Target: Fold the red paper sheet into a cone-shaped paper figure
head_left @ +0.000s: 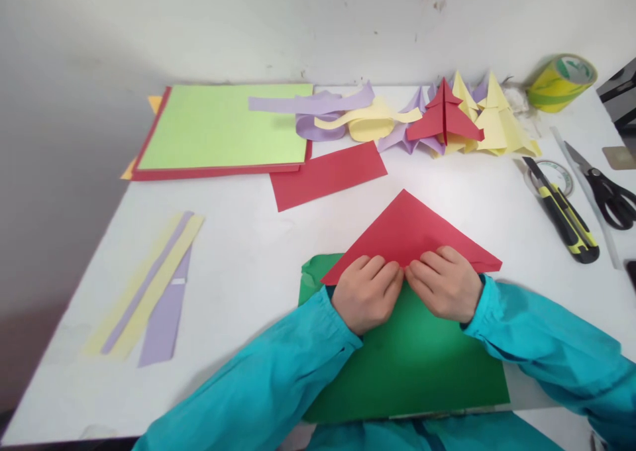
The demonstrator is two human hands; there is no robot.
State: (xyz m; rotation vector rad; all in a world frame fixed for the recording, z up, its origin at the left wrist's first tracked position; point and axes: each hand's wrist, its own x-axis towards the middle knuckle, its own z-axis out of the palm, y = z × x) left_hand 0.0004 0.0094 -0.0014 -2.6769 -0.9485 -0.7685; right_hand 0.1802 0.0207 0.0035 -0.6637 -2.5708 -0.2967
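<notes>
A red paper folded into a triangle (pixel 410 229) lies on the white table, its near edge over a green sheet (pixel 407 365). My left hand (pixel 366 293) and my right hand (pixel 444 283) sit side by side on the triangle's near edge, knuckles touching. Both have their fingers curled and pressed down on the red paper. Teal sleeves cover both arms.
A red strip (pixel 328 175) lies behind the triangle. A stack of green and red sheets (pixel 223 130) is at the back left. Purple and yellow strips (pixel 338 113) and folded paper shapes (pixel 462 116) line the back. A tape roll (pixel 561 81), utility knife (pixel 564 212) and scissors (pixel 603 189) lie right; offcuts (pixel 154 292) left.
</notes>
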